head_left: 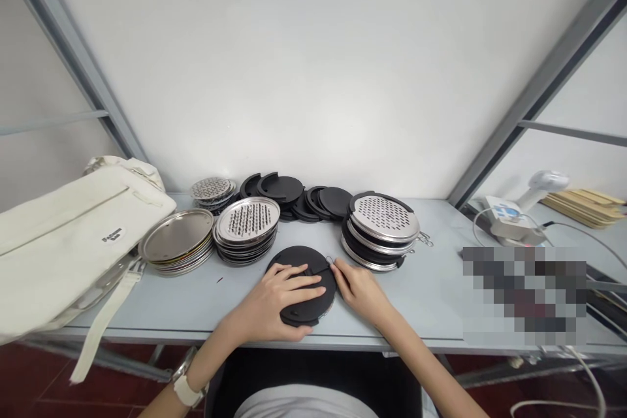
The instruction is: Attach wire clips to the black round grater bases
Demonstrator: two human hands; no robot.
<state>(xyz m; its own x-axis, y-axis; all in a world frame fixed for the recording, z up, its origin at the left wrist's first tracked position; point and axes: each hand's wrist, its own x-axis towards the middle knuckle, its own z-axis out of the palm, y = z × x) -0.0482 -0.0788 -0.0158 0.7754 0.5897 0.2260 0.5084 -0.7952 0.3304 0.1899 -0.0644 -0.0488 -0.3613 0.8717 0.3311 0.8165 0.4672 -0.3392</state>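
Note:
A black round disc (313,304) lies flat on the table near its front edge. My left hand (281,297) holds it from the left, fingers spread over the top and thumb at the near rim. At the disc's upper right, my right hand (360,287) pinches a small wire loop (330,262) between thumb and fingertips. A dark strip runs from the loop onto the disc's top. Just beyond, to the right, stands a stack of round metal graters with black rims (385,217). Wire loops (425,239) stick out from that stack.
Stacked round metal trays (179,235) and grater plates (247,221) stand left. Black discs (336,201) and perforated plates (212,188) sit along the wall. A cream bag (83,235) covers the left end. A white device (509,219), cables and wooden pieces (585,206) are right.

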